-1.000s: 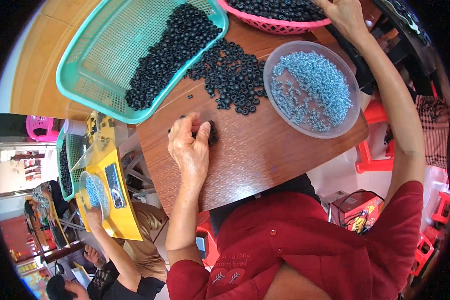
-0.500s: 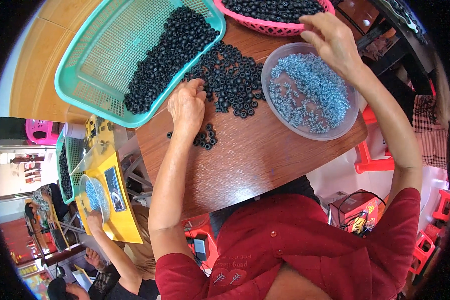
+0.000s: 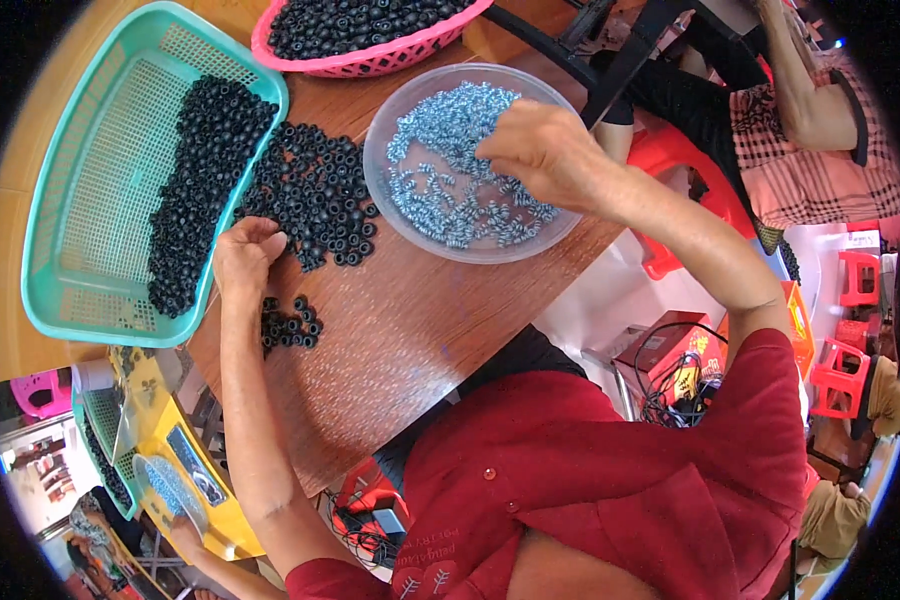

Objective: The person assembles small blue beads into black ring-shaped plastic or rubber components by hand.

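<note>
Brown worktop [image 3: 400,340]: teal basket [image 3: 95,230], pink basket [image 3: 390,63], both holding black rings [image 3: 210,160]; clear bowl [image 3: 375,190], blue springs [image 3: 460,110]. Left fingers [image 3: 262,227] by rings, closure unclear; right fingers [image 3: 502,143] together above bowl.

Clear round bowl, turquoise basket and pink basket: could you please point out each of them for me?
Clear round bowl [image 3: 375,165]: head view, on the left side of its wall.
Turquoise basket [image 3: 110,180]: head view, on its bare mesh.
Pink basket [image 3: 378,65]: head view, on its near wall.

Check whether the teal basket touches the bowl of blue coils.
Apart: head view shows black rings across the gap between teal basket and clear bowl.
</note>
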Demonstrator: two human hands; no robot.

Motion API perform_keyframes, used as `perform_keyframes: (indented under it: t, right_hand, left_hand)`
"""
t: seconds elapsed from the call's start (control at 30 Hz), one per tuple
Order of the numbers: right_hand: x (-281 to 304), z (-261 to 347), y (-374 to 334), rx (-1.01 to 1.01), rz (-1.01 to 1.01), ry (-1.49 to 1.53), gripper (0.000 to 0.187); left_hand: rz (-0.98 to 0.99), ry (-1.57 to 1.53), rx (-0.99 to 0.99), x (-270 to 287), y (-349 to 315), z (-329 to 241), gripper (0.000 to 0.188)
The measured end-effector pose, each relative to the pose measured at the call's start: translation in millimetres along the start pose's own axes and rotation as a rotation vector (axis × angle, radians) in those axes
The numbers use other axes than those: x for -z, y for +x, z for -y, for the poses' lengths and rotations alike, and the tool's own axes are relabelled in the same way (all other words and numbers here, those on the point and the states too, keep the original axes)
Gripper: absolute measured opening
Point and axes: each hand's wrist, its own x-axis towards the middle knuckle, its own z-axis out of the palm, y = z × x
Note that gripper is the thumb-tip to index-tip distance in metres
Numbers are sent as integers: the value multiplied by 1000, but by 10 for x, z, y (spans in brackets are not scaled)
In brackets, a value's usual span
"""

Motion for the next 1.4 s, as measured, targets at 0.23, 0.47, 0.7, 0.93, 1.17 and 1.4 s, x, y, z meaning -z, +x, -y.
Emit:
perform_keyframes:
  t: [0.23,0.47,0.7,0.93,1.17,1.4]
  right_hand:
    - [-211,53,-119,39,98,-111,20]
    - [-367,9,3,139,110,-195,12]
    - [-335,22,-40,-7,103,-81,7]
    - [-385,113,-27,-69,32,55,2]
    - [-380,143,-5,-89,34,49,13]
    - [-369,172,36,-74,86,39,13]
  left_hand:
    - [39,60,76,15,-13,-38,16]
    - [-123,-16,10,135,-155,-211,16]
    - [-64,-794,107,213,-798,-595,17]
    - [91,-1253,182,-184,-1277,-637,14]
    - [101,-1311,243,-327,-1506,-697,21]
    - [171,-1316,283,-409,-1677,-672,23]
